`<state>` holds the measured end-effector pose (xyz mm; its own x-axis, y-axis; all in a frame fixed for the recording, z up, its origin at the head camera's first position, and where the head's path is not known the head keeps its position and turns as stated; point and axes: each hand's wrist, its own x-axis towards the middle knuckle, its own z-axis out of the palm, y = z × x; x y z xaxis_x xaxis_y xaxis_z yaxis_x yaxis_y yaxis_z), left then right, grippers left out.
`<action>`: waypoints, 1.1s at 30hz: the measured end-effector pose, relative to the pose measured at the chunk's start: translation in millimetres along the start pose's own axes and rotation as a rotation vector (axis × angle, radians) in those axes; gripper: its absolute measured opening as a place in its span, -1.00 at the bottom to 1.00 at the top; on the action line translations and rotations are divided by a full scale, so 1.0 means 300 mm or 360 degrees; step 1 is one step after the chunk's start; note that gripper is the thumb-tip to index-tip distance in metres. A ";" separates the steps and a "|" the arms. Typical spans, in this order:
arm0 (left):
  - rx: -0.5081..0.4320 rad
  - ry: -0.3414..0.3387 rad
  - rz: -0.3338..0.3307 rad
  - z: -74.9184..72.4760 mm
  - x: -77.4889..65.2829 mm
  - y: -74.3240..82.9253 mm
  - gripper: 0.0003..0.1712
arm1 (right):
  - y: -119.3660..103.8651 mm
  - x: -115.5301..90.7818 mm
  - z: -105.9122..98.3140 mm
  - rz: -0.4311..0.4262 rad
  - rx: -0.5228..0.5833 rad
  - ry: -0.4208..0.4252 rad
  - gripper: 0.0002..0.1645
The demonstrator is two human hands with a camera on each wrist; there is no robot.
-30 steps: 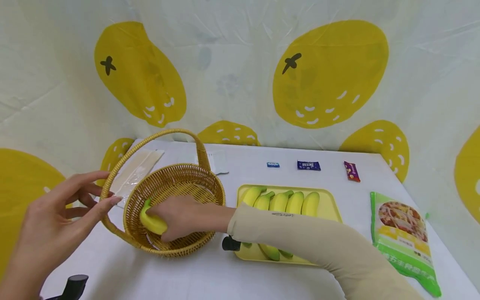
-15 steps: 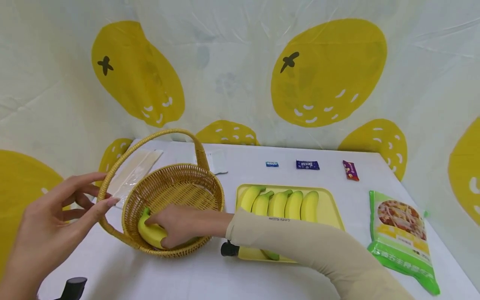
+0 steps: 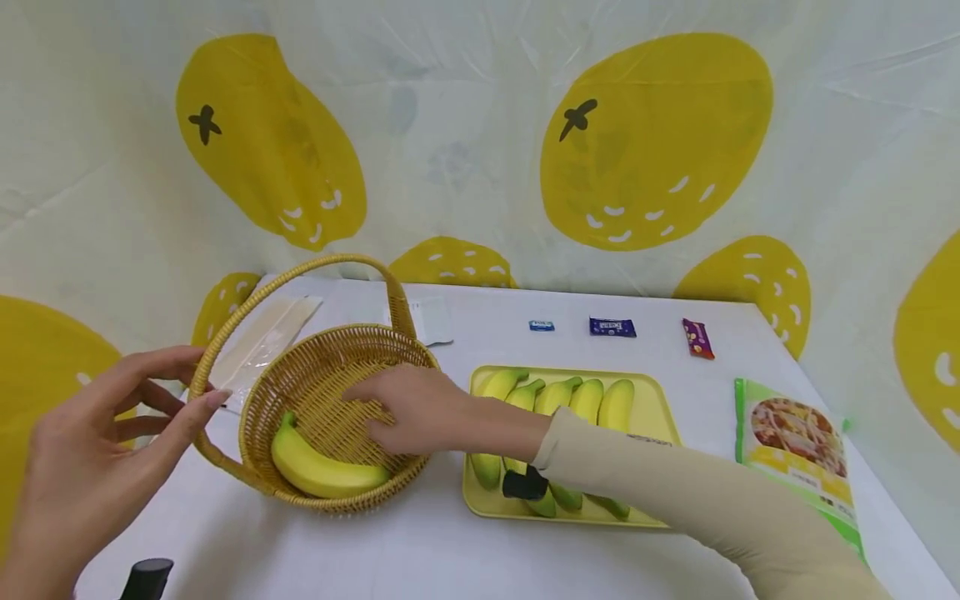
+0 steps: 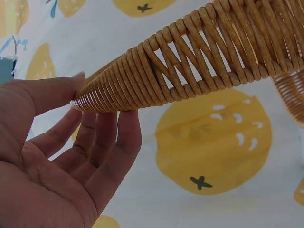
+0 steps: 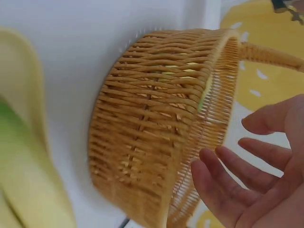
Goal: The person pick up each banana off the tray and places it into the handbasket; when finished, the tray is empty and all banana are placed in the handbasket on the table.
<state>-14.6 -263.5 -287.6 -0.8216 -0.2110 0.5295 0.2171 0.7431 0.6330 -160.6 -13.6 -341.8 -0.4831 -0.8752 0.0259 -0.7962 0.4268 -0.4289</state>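
A wicker basket (image 3: pixel 296 379) with a tall arched handle (image 3: pixel 288 279) stands at the left of the table in the head view. One yellow banana (image 3: pixel 326 477) lies along its near inner side, stem up and to the left. My left hand (image 3: pixel 108 442) pinches the handle's left side between thumb and fingertips, seen close up in the left wrist view. Over the basket's right part hovers my right hand (image 3: pixel 427 408), fingers loosely extended and holding nothing. In the right wrist view this hand (image 5: pixel 261 175) is beside the basket's rim (image 5: pixel 204 90).
A yellow tray (image 3: pixel 660 417) with several bananas (image 3: pixel 551 396) stands right of the basket, partly under the right forearm. Farther right lies a green food bag (image 3: pixel 798 442). Small wrapped snacks (image 3: pixel 612 327) line the back; a flat clear packet (image 3: pixel 262 342) lies behind the basket.
My right hand lowered the banana into the basket, let go and moved up and to the right. The left hand keeps its hold on the handle.
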 end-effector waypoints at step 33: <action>-0.0092 0.0002 -0.0055 0.016 0.004 -0.022 -0.41 | 0.275 -0.533 -0.063 0.0457 -0.0306 0.0613 -0.34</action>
<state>-19.6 -265.5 -293.9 -0.8284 -0.2368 0.5077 0.2188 0.6975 0.6824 -155.8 165.9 -364.3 -0.7624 -0.5845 0.2776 -0.6466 0.7036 -0.2947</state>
